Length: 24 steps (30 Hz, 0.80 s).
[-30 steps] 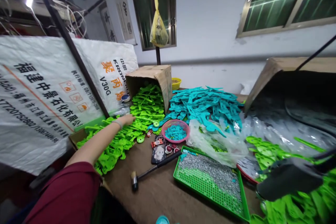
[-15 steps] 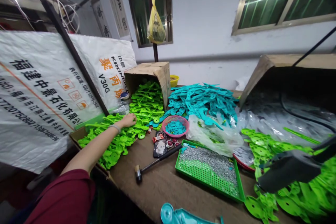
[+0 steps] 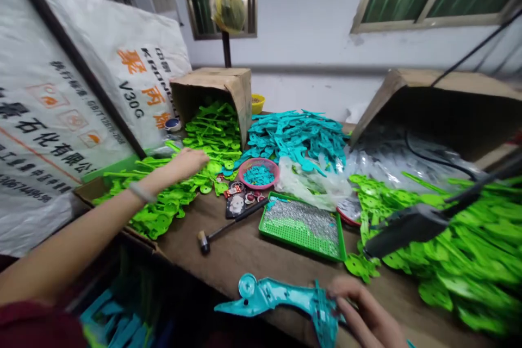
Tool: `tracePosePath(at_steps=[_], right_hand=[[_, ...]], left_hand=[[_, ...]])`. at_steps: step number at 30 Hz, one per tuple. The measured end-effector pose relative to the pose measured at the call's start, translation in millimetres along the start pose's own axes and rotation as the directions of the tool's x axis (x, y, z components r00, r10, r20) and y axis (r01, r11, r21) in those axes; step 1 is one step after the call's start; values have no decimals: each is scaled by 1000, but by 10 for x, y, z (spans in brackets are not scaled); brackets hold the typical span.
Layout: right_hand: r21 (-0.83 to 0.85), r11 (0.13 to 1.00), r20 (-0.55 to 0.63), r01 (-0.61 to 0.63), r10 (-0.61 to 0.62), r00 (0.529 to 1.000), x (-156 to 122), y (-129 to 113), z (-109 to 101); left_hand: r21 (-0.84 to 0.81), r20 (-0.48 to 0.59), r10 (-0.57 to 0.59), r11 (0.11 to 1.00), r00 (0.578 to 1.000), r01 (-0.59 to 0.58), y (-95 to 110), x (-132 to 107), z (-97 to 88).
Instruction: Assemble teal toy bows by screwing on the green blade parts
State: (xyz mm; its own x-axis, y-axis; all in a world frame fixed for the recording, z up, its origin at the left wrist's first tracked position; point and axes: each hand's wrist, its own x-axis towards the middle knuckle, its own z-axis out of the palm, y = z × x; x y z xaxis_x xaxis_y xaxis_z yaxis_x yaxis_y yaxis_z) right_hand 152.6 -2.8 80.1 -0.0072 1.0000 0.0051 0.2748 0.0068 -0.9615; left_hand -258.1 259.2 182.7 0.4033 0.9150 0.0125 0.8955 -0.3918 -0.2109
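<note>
My left hand (image 3: 188, 163) reaches far out over a heap of bright green plastic parts (image 3: 171, 204) that spills from a tipped cardboard box (image 3: 228, 87). Its fingers rest curled on the pile, and I cannot see whether they grip a piece. My right hand (image 3: 367, 315) sits at the table's near edge, closed on a teal plastic part (image 3: 281, 296) with a round end pointing left.
A small hammer (image 3: 222, 231) lies on the brown table. Behind it sit a green tray of small metal pieces (image 3: 304, 225), a pink bowl of teal bits (image 3: 258, 173), a teal parts pile (image 3: 297, 133) and a green pile (image 3: 460, 239) at right. A dark tool head (image 3: 408, 225) hangs there.
The view has dropped and shifted left. My right hand with the teal part has come into view at the bottom. My left hand stays on the green pile.
</note>
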Motion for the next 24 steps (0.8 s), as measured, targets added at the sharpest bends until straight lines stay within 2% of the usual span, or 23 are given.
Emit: tracePosePath(at_steps=[2,3,4,5,6,7,8,9,10,11,12,13,14,15,16,17,18,20,22,24], right_hand=[[-3,993,-4,117,-117,993,125,-189,146],[21,990,23,142,-143,990,181,-262,236],[59,986,72,153,-157,985,230,-313,324],[91,984,154,152,-165,974,264,-337,403],[130,979,184,160,-182,966,279,-339,467],[161,973,177,166,-194,965,273,-324,512],[184,967,135,174,-200,970,245,-298,541],[197,963,58,185,-200,978,201,-264,557],[196,960,-34,198,-195,980,147,-227,566],[183,960,-118,212,-193,974,90,-187,574],[162,960,-179,230,-201,963,34,-147,586],[132,957,-213,259,-228,950,-17,-108,605],[95,951,-228,296,-268,936,-64,-72,630],[55,943,-226,328,-309,924,-107,-41,656],[19,938,-224,346,-334,916,-145,-15,679],[-1,939,-239,345,-335,911,-178,2,694],[12,949,-273,315,-300,914,-203,9,697],[146,972,-312,182,-130,941,-217,-9,672],[298,954,-233,41,31,972,-172,-66,629],[322,946,-107,-32,70,992,-88,-137,596]], left_hand=[[-73,31,240,969,970,-237,760,-214,11],[-111,18,370,924,929,-366,1127,-360,7],[-114,-36,539,834,842,-539,1451,-518,-10],[-114,-91,646,749,758,-652,1715,-672,-39],[-136,-146,701,685,698,-716,1917,-809,-72],[-176,-218,707,649,672,-740,2064,-924,-97],[-248,-304,652,649,694,-719,2172,-1015,-107],[-364,-392,525,666,755,-651,2257,-1088,-95],[-522,-453,332,654,828,-548,2337,-1148,-60],[-703,-450,112,568,886,-428,2423,-1198,-3],[-865,-362,-87,402,928,-300,2520,-1241,71],[-968,-219,-189,163,957,-190,2627,-1278,156],[-993,-56,-167,-89,984,-72,2739,-1307,244],[-956,73,-98,-290,993,42,2847,-1328,329],[-898,150,-49,-425,987,116,2942,-1342,406],[-854,195,-37,-498,980,151,3017,-1350,470],[-843,209,-73,-519,975,142,3068,-1354,520],[-893,177,-160,-442,971,90,3104,-1365,584],[-948,129,-151,-309,980,78,3093,-1397,615],[-975,106,-94,-204,990,85,3083,-1451,628]])
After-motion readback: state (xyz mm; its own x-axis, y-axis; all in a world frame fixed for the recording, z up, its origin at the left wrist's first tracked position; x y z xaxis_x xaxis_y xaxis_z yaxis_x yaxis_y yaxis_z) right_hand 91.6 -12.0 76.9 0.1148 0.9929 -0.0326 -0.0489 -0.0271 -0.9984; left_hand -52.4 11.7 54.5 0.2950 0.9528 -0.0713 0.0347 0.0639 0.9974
